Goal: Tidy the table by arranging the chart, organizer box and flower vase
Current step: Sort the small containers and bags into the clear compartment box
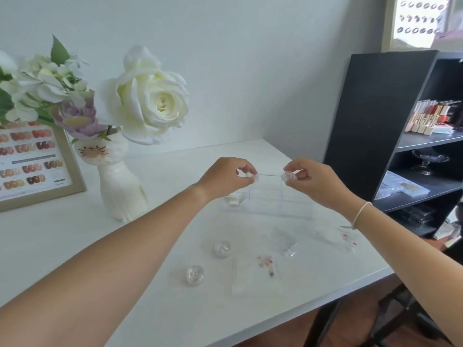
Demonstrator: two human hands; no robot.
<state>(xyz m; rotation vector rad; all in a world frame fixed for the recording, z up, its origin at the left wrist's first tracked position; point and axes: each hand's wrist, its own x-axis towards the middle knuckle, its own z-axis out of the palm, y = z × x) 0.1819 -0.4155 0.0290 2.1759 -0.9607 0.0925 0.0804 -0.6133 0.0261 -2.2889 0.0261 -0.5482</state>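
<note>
A clear acrylic organizer box (269, 201) stands on the white table (62, 236), right of centre. Above its top edge my left hand (225, 177) pinches a small clear round jar (251, 177), and my right hand (313, 181) pinches another small clear jar (288, 176). The white cat-shaped flower vase (120, 186) with white and lilac flowers (150, 101) stands upright to the left of the box. Behind it at the far left leans the framed nail colour chart (32, 161), partly hidden by the flowers.
Two small clear jars (222, 249) (195, 275) and several clear bags of beads (255, 274) lie near the table's front edge. A black shelf unit (375, 126) with bottles and boxes stands close at the right.
</note>
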